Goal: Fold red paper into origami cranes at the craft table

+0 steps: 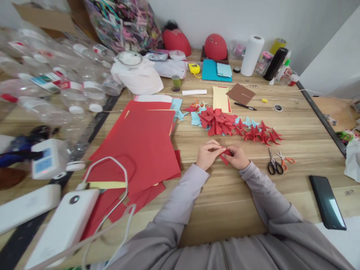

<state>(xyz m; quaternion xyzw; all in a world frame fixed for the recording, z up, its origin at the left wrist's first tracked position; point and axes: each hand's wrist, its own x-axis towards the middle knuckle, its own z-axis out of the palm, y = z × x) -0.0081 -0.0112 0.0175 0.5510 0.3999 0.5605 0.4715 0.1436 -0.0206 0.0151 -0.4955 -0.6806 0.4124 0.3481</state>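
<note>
Between my two hands is a small folded piece of red paper (pixel 224 158), partly covered by fingers. My left hand (pixel 207 154) pinches its left side with thumb and forefinger. On the other side my right hand (pixel 238 156) grips it, fingers closed. Just beyond lies a pile of folded red paper shapes (pixel 216 122), with pointed red paper cranes (pixel 263 133) to its right and light blue folded ones (pixel 247 122) among them. Black-handled scissors (pixel 274 167) and orange-handled scissors (pixel 284 161) lie to the right of my hands.
Large red paper sheets (pixel 137 146) are stacked at left, beside a white power bank (pixel 63 225) with a cable. Plastic bottles (pixel 70 90) crowd the far left. A phone (pixel 327 202) lies at right. Toward the back are a yellow tape measure (pixel 194 68) and a white roll (pixel 252 56).
</note>
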